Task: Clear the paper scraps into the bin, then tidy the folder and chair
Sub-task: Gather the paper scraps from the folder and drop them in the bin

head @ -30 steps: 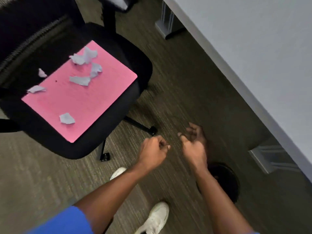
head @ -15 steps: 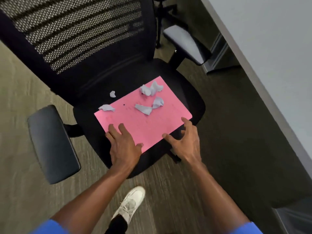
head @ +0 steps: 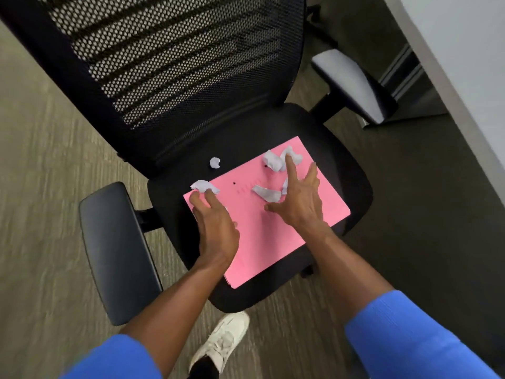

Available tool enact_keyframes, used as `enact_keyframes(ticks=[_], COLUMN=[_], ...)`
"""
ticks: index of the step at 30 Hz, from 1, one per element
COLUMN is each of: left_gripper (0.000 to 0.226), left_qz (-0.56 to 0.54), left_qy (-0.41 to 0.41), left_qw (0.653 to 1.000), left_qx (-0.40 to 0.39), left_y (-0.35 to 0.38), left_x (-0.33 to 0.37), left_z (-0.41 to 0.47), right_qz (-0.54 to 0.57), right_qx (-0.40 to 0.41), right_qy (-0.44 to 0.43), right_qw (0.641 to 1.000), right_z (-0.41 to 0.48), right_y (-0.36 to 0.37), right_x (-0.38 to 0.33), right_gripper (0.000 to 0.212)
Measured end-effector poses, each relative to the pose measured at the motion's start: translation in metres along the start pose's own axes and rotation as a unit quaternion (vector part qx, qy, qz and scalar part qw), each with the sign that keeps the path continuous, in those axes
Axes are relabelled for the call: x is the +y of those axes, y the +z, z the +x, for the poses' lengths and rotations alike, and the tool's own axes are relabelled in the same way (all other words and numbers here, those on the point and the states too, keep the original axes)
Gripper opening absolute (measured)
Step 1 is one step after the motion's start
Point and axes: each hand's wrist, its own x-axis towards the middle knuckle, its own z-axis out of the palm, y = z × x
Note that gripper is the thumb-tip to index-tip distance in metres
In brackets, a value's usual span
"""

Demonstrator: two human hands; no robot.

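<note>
A pink folder (head: 262, 239) lies flat on the seat of a black mesh office chair (head: 175, 64). Several pale paper scraps rest on it: a crumpled pair near its far corner (head: 273, 160), one in the middle (head: 266, 193), one at its left edge (head: 203, 185). One small scrap (head: 214, 162) lies on the black seat beyond the folder. My left hand (head: 216, 225) rests on the folder's left side, fingertips touching the left-edge scrap. My right hand (head: 299, 198) hovers spread over the middle, index finger reaching to the far scraps. Both hands hold nothing.
The chair's left armrest (head: 117, 250) and right armrest (head: 352, 83) flank the seat. A white desk edge (head: 464, 86) runs along the right. My white shoe (head: 221, 343) stands on the carpet below the seat. The bin is out of view.
Both hands have slid forward across the folder, from its near edge to the scraps. The camera has moved closer to the chair.
</note>
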Motion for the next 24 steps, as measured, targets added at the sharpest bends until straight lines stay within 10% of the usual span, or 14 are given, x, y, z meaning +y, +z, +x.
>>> enact_keyframes(ticks=[8,18,24], left_gripper=[0.137,0.058,0.056], left_qz=[0.039,0.019,-0.049], left_qy=[0.007,0.021,0.012], left_qw=[0.999,0.998,0.999], left_qx=[-0.014,-0.058,-0.014], left_y=[-0.014,-0.019,-0.015], left_x=[0.005,-0.006,-0.007], left_z=[0.059,0.101,0.106], right_qz=[-0.101,-0.153,-0.122], right_qx=[-0.038,-0.019,0.014], right_qy=[-0.037,-0.091,-0.091], right_qw=[0.993,0.984,0.988], right_z=[0.038,0.036,0.025], right_y=[0.005,0.006,0.011], right_x=[-0.017,-0.016,-0.014], right_gripper=[0.128,0.065,0.047])
